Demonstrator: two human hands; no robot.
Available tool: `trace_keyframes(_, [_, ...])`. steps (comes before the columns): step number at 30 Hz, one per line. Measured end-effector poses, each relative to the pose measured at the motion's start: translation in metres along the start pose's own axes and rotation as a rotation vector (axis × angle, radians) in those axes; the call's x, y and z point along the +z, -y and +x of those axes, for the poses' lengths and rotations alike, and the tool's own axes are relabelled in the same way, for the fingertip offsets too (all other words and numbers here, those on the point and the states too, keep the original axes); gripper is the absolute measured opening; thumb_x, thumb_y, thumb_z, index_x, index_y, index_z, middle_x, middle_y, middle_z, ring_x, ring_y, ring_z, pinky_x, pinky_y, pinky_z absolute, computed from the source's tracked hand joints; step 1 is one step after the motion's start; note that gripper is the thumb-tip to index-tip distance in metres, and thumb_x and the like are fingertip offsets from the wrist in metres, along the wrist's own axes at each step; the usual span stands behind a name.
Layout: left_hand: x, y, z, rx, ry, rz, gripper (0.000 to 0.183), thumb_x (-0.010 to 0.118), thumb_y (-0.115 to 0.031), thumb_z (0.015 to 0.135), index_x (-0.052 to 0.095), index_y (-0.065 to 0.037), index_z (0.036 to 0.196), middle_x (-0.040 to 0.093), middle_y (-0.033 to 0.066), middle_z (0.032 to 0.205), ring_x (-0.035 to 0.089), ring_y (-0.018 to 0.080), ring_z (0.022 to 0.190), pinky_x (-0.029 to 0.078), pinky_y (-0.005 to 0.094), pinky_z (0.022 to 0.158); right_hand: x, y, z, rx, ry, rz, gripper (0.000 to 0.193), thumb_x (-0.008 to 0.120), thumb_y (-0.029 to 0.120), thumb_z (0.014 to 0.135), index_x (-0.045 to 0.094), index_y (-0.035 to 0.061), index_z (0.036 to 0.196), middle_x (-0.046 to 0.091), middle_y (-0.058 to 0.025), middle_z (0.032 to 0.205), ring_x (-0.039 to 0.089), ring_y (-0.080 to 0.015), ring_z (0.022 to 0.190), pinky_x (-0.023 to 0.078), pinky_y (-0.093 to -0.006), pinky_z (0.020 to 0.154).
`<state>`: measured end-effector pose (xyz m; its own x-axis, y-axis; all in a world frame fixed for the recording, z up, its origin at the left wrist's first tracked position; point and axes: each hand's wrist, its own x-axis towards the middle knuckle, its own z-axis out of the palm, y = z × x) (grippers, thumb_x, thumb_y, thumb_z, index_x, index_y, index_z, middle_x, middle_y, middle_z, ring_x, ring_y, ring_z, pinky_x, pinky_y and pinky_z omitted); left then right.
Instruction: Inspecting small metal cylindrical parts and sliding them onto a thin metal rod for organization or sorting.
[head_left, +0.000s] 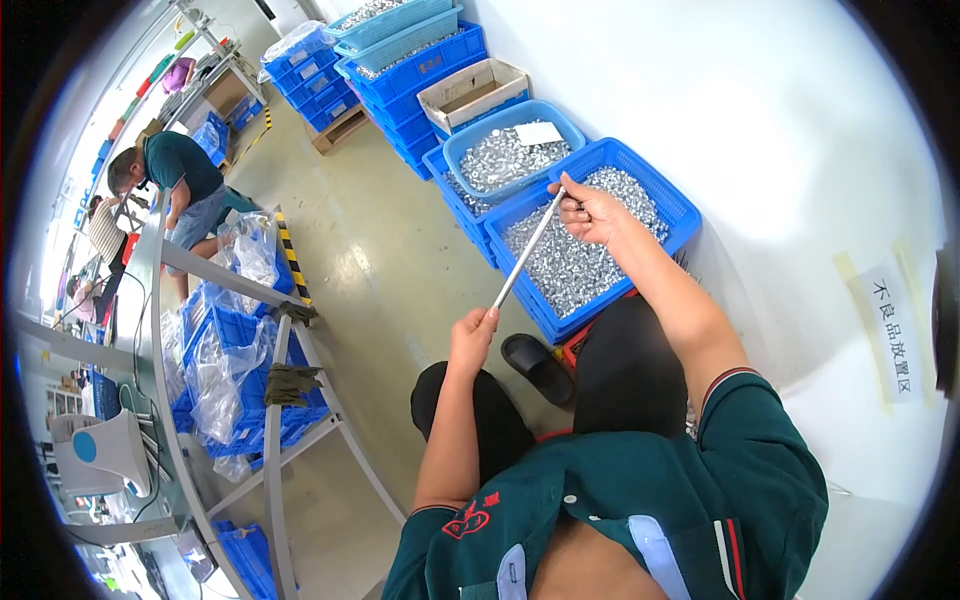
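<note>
A thin, straight, silvery rod runs slantwise between my two hands. My left hand is closed around its lower, nearer end. At the upper, farther end my right hand pinches it between thumb and fingers, with something small and dark showing at the fingers. Beneath the rod and my right hand sits a blue plastic basket filled with small shiny metal parts. Whether the rod carries any of those parts, I cannot make out.
Beyond the basket stand a lighter blue tub of metal parts and a worn, pale box. Stacked blue crates line the wall. On the left are a metal-framed bench, bagged crates and a co-worker bending over.
</note>
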<state>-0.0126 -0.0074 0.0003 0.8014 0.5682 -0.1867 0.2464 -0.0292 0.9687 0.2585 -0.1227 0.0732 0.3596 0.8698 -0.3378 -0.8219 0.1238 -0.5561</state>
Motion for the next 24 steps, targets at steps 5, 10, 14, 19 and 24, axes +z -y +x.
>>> trace_keyframes(5, [-0.001,0.002,0.000,-0.003,0.002,0.001,0.034,0.052,-0.030,0.087,0.047,-0.008,0.062,0.035,-0.0069,0.053,0.030,0.0037,0.047,0.023,0.0214,0.043,-0.002,0.005,-0.001,0.045,0.005,-0.030,0.026,0.059,0.028,0.084,0.054,0.0030,0.090,0.039,0.0028,0.053,0.030,-0.0036,0.039,0.023,-0.0167,0.033])
trace_keyframes(10, [-0.002,0.002,0.000,0.051,-0.032,0.055,0.034,0.052,-0.031,0.088,0.046,-0.009,0.062,0.035,-0.0073,0.052,0.029,0.0036,0.046,0.022,0.0213,0.041,0.007,0.005,-0.001,-0.017,-0.026,-0.333,0.030,0.054,0.032,0.086,0.054,0.0018,0.090,0.037,0.0035,0.054,0.028,-0.0030,0.040,0.022,-0.0160,0.033])
trace_keyframes(14, [-0.001,-0.004,0.000,-0.045,-0.009,-0.036,0.034,0.051,-0.031,0.088,0.047,-0.009,0.063,0.034,-0.0075,0.051,0.028,0.0029,0.043,0.020,0.0207,0.039,0.016,-0.005,-0.004,-0.002,0.030,-0.304,0.037,0.049,0.038,0.088,0.055,0.0019,0.094,0.037,0.0031,0.058,0.029,-0.0025,0.042,0.021,-0.0148,0.034])
trace_keyframes(19, [0.001,-0.003,0.001,-0.049,-0.057,-0.070,0.034,0.051,-0.031,0.088,0.047,-0.009,0.063,0.033,-0.0075,0.050,0.027,0.0024,0.041,0.019,0.0204,0.038,0.002,-0.002,0.003,0.114,0.011,-0.221,0.027,0.053,0.026,0.088,0.054,0.0007,0.096,0.046,-0.0018,0.069,0.035,-0.0028,0.048,0.025,-0.0146,0.035])
trace_keyframes(24, [-0.001,-0.003,0.000,-0.045,-0.051,-0.065,0.034,0.051,-0.032,0.088,0.047,-0.008,0.063,0.033,-0.0075,0.050,0.027,0.0025,0.042,0.020,0.0205,0.039,-0.014,-0.001,0.011,0.124,-0.052,-0.147,0.019,0.053,0.012,0.086,0.050,-0.0027,0.096,0.050,-0.0065,0.079,0.037,-0.0027,0.050,0.028,-0.0140,0.034])
